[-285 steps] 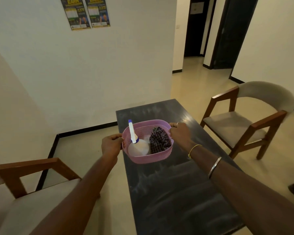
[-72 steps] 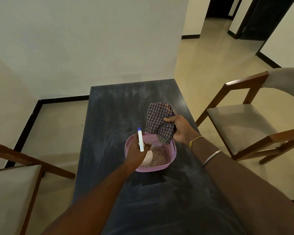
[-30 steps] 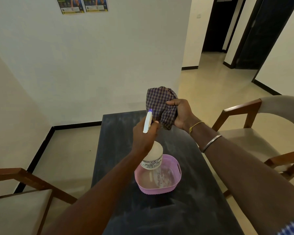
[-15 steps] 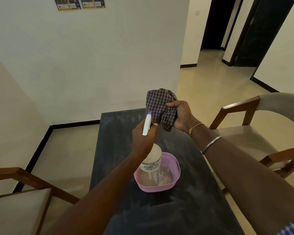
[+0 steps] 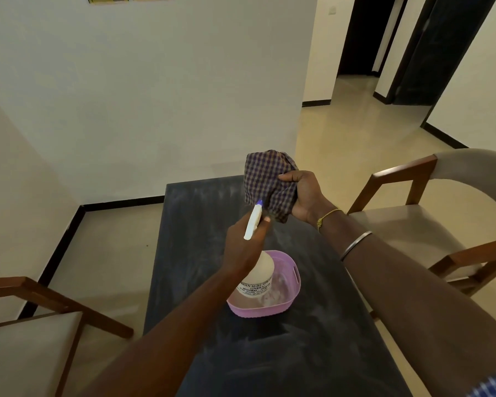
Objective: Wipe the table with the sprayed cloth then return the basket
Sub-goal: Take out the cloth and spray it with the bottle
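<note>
A dark, dusty table (image 5: 204, 213) runs away from me down the middle. On it sits a pink plastic basket (image 5: 294, 277), with nothing seen inside. Above the basket my left hand (image 5: 241, 247) grips a white spray bottle (image 5: 259, 277) by its neck, its blue-tipped nozzle aimed at a bunched checked cloth (image 5: 268, 183). My right hand (image 5: 305, 196) holds that cloth up in the air, just beyond the nozzle, fingers curled round its right side.
A wooden chair with a beige seat (image 5: 430, 222) stands to the right of the table. Another such chair (image 5: 26, 339) is at the near left. A white wall lies behind the table, and a dark doorway (image 5: 361, 38) opens at the far right.
The bottle and cloth were lifted out of the basket earlier. Over the last second both hands stay raised in much the same pose, with the nozzle edging closer to the cloth.
</note>
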